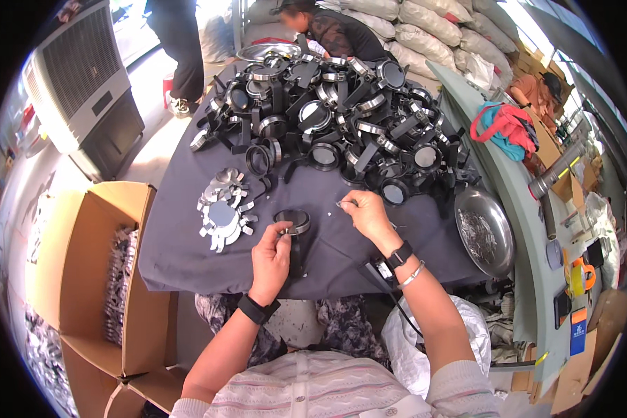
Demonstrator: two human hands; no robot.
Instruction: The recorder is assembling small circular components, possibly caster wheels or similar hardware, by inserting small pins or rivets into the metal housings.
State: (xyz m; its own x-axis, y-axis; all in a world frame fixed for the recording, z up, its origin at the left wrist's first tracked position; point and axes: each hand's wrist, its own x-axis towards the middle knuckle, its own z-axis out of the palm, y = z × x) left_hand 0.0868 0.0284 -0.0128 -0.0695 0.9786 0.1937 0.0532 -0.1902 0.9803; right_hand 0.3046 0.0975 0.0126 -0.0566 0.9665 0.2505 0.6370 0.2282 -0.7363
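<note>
My left hand (270, 256) is closed, thumb and fingers pinching the near rim of a black ring-shaped part with a handle (299, 220) on the dark cloth. The handle points toward me. To the right and slightly farther off, my right hand (366, 214) is raised over the cloth with thumb and fingertips pressed together. A small, thin, shiny piece shows at those fingertips, too small to name. Left of my left hand lies a cluster of silver round plates with tabs (222, 214). Beyond both hands rises a large heap of similar black-handled ring parts (327, 115).
An oval metal tray (498, 259) of small thin metal pieces sits at the table's right edge. A cardboard box (83, 258) of metal parts stands at left, near an air cooler (83, 76). A green-grey board (519, 209) borders the right side. Other people are beyond the table.
</note>
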